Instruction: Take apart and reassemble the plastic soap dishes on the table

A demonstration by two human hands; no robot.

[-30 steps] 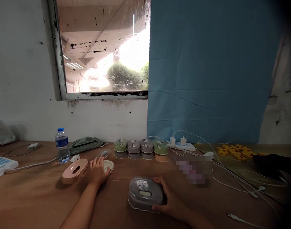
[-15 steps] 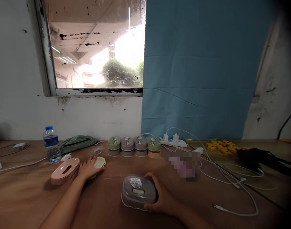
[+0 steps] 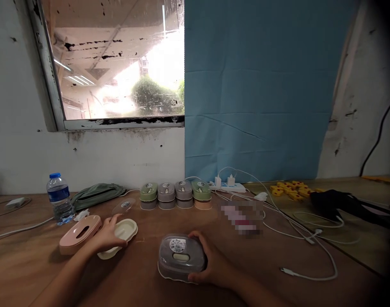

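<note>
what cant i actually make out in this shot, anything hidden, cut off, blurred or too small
Head view:
- Print on the round sticker: too small to read.
- Part of the cream dish: covered by the left hand.
- Right end of the grey box: behind the right hand.
- Whatever lies under the pixelated patch: blurred out.
- Far end of the black item: lost in the dark right edge.

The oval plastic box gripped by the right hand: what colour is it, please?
The oval plastic box is grey, shown best in the head view.
</note>
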